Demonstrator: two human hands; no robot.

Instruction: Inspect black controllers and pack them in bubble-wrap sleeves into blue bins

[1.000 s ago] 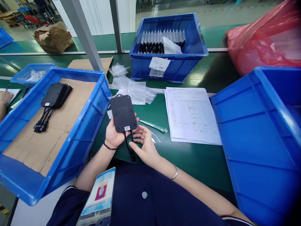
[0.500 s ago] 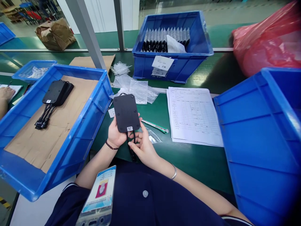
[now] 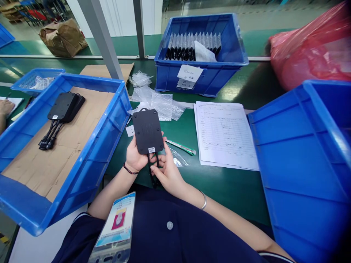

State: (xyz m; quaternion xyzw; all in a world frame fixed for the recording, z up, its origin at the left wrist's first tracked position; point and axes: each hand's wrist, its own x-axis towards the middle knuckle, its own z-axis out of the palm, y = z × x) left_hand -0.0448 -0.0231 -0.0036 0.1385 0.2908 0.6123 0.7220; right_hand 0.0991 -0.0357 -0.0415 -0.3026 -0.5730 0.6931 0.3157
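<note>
A flat black box with cables (image 3: 148, 130) rests in my left hand (image 3: 135, 156), held up over the green bench. Its broad face with corner screws is turned toward me, and a small white label sits at the lower edge. Two short black cables hang from that edge. My right hand (image 3: 170, 168) is closed at the box's lower right corner, with the fingers around the cables. Just beyond my right fingers lie a green utility knife (image 3: 181, 147) and a clear plastic bag (image 3: 178, 160). Behind the box are several bubble-wrap pouches (image 3: 161, 106).
Similar black boxes (image 3: 63, 106) lie on cardboard in the blue crate (image 3: 94, 140) at left. A blue bin (image 3: 201, 78) at the back holds a row of pouches. Printed sheets (image 3: 225, 135) and another blue bin (image 3: 296, 164) are at right. Another person's hand (image 3: 6, 107) shows far left.
Both hands keep the same hold on the black box, which has barely moved. The cable ends have shifted slightly. The whole view has moved a little.
</note>
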